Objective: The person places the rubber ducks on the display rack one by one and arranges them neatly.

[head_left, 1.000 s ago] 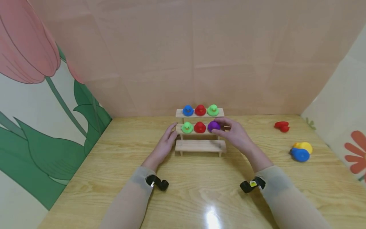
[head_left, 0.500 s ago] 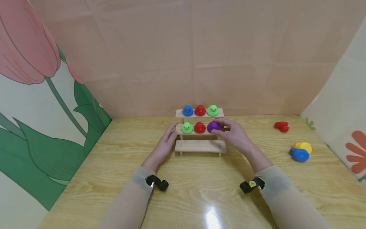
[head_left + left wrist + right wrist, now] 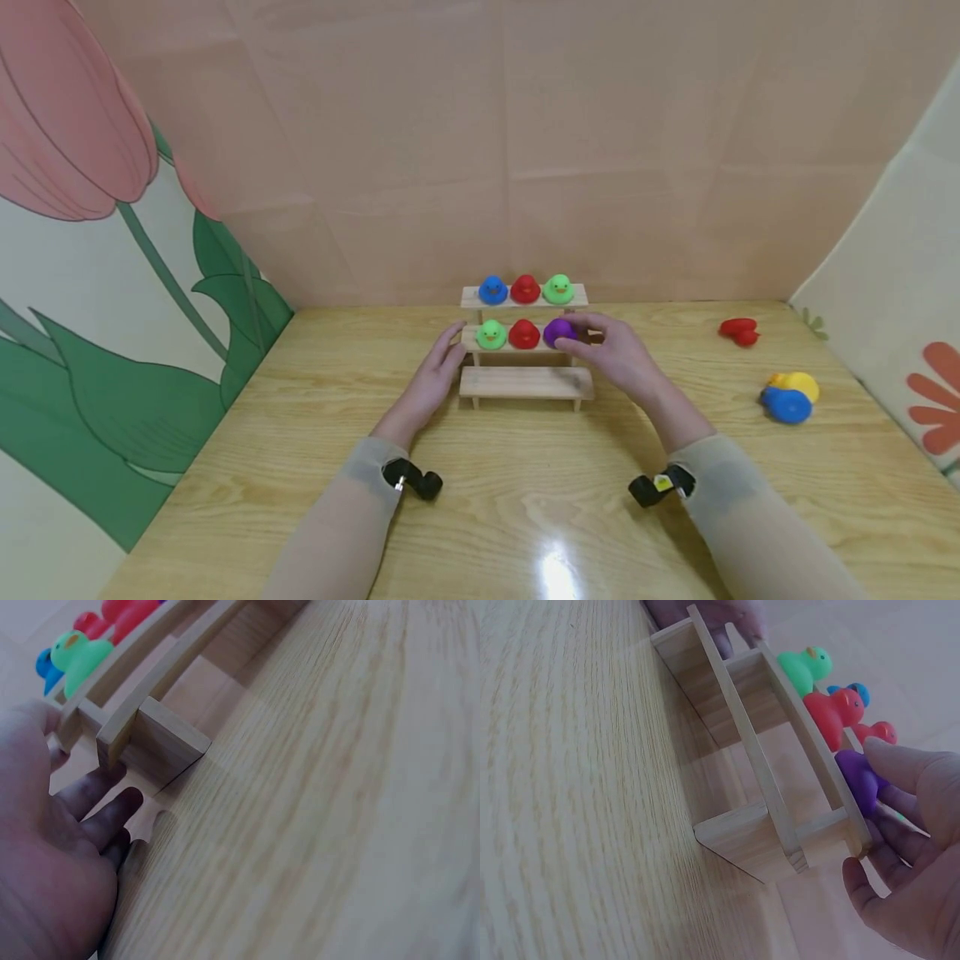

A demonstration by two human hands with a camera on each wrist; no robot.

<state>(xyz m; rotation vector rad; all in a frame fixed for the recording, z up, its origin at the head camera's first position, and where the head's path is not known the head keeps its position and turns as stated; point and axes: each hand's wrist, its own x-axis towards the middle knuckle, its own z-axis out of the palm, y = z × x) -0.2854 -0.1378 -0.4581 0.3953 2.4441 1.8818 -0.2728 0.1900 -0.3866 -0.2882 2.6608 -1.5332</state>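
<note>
**A:** What lies nearest the person?

**B:** Bare table (image 3: 525, 508), with both sleeved forearms running across it toward a small wooden rack (image 3: 525, 382) of three steps. The lowest step is bare.

**A:** And the left hand?

**B:** The left hand (image 3: 435, 375) lies at the rack's left end, fingers straight and loosely spread, holding nothing. Its fingertips (image 3: 112, 814) lie against the table beside the rack's end board; whether they touch the wood I cannot tell.

**A:** The right hand?

**B:** The right hand (image 3: 611, 346) is at the right end of the middle step, thumb and fingers curved about the purple duck (image 3: 558, 332). In the right wrist view the thumb lies on top of that duck (image 3: 859, 780) and the fingers (image 3: 900, 844) come up beside it, so it looks lightly pinched, with the duck sitting on the step.

**A:** What else is on that step?

**B:** Left of the purple duck, a red duck (image 3: 523, 333), then a green duck (image 3: 491, 333), all close in a row.

**A:** Farther back?

**B:** The top step carries a blue duck (image 3: 492, 289), a second red one (image 3: 525, 288) and a second green one (image 3: 558, 288). Behind stands a pink wall.

**A:** Anything off to the side?

**B:** Well to the right on the table, a yellow duck (image 3: 798, 384) and a blue one (image 3: 786, 406) lie touching, and a red toy (image 3: 740, 330) lies farther back.
</note>
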